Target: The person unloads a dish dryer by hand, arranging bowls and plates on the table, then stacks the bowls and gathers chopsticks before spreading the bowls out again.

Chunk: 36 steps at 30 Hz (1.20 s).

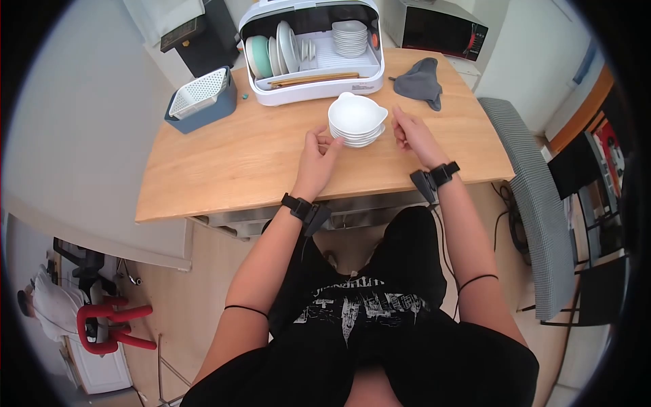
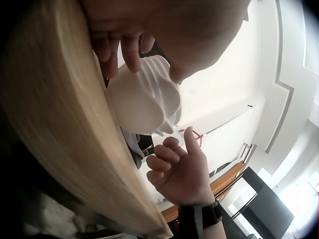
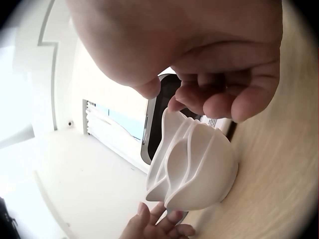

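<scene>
A stack of several white bowls [image 1: 356,117] with pointed, spout-like lips stands near the middle of the wooden table. At its left side is my left hand [image 1: 319,161], fingers loosely bent and fingertips right at the bowls' edge. Opposite it, my right hand [image 1: 417,140] hovers just right of the stack, its fingers loosely curled around nothing. In the left wrist view the nested bowls [image 2: 144,99] show their wavy rims between both hands. The right wrist view has the bowls [image 3: 199,164] below the right fingertips, close to one lip.
A white dish box [image 1: 319,85] with plates, small bowls and chopsticks stands at the back of the table [image 1: 224,169]. Left of it is a blue basket [image 1: 203,119] with a white basket inside. A grey cloth [image 1: 420,81] lies back right, near a microwave [image 1: 441,30].
</scene>
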Each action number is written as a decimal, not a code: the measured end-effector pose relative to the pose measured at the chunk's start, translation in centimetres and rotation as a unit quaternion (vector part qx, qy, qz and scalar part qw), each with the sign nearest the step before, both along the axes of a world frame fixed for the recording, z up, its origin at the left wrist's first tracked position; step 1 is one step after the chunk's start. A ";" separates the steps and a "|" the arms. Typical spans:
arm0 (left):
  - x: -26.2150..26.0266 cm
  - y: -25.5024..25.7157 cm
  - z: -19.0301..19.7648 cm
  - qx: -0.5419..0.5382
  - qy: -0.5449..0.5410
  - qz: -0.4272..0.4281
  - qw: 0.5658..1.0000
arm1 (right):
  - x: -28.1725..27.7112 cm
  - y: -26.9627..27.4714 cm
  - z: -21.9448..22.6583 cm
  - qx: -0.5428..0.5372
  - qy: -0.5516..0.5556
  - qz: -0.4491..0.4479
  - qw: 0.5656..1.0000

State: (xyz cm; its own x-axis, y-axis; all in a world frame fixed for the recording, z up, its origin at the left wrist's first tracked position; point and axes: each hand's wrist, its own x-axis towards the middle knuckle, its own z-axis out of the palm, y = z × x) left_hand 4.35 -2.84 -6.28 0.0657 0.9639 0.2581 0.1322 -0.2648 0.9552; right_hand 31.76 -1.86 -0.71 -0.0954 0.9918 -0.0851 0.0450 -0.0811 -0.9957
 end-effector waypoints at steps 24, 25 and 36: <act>0.1 13.2 6.2 0.010 0.265 -0.077 0.961 | 7.8 -6.4 -2.4 0.008 -0.124 -0.272 0.954; 0.5 12.5 7.6 0.013 0.264 -0.079 0.961 | 7.7 -6.5 -2.3 0.010 -0.125 -0.275 0.953; 0.2 12.0 10.5 0.077 0.259 -0.013 0.963 | 2.7 -8.1 0.9 -0.063 -0.178 -0.132 0.973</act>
State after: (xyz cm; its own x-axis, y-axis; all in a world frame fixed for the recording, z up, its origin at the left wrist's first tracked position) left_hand 4.54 9.15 4.25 0.2480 0.9131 0.3235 0.5720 -0.4076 0.7118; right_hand 34.49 -9.93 0.24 0.2195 0.9574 -0.1878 0.3454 -0.2562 -0.9028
